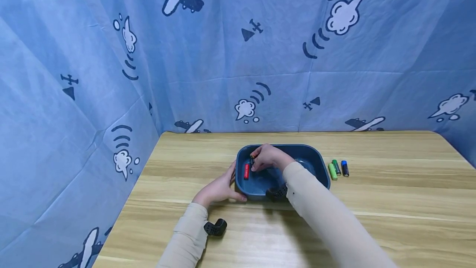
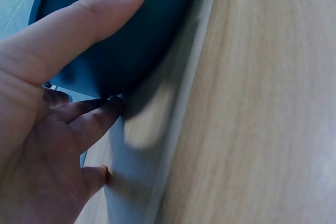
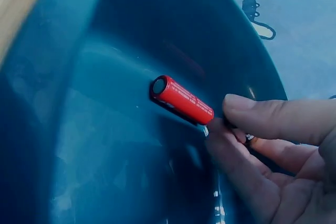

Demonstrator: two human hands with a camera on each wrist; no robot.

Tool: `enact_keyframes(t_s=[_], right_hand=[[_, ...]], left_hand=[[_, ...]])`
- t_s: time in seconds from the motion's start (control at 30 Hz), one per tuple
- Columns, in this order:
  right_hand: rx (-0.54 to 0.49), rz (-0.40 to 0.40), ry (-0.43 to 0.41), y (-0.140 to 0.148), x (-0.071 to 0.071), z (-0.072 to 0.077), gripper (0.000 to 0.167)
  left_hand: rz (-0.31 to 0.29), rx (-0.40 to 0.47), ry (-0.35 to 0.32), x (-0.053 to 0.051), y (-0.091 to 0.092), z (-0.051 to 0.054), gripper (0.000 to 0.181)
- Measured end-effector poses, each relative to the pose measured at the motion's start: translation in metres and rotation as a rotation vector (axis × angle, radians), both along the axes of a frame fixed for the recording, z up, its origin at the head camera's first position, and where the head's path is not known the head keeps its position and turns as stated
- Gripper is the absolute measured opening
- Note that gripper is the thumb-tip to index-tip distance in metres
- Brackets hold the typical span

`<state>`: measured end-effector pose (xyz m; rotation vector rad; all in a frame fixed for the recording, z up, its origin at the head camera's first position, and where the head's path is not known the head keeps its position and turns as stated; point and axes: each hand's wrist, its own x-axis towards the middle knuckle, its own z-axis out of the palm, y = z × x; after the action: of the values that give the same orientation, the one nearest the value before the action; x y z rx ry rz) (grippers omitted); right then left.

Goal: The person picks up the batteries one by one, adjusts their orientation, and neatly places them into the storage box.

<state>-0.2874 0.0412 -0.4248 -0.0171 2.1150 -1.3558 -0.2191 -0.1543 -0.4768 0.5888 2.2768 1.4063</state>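
A dark blue plastic bin (image 1: 320, 156) sits on the table. My left hand (image 1: 219, 185) holds its near left corner, the thumb along the front wall and the fingers at the left side; in the left wrist view the thumb (image 2: 84, 30) lies against the outer wall. Inside the bin, my right hand (image 1: 268, 157) pinches a black battery (image 1: 252, 161) with an orange end, mostly hidden by the fingers in the right wrist view. Just beside those fingertips, a red battery (image 3: 184, 100) lies on the bin's floor, near the left wall.
Right of the bin, a light green battery (image 1: 332, 171), a dark battery with a green end (image 1: 336, 167) and a dark battery with a blue end (image 1: 345, 168) lie on the wooden table (image 1: 401, 185). A blue patterned curtain (image 1: 282, 53) hangs behind.
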Motion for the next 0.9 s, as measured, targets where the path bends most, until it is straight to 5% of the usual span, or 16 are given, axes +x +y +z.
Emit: enact_keyframes(t_s=[0.4,0.9], right_hand=[[0.147,0.088,-0.016,-0.007,-0.002,-0.004,0.037],[0.284,0.199,0.027,-0.015,0.002,-0.004,0.037]], left_hand=[[0.0,-0.004,0.004,0.0,0.0,-0.001,0.122],[0.041,-0.122,0.014,0.002,-0.001,0.001,0.111]])
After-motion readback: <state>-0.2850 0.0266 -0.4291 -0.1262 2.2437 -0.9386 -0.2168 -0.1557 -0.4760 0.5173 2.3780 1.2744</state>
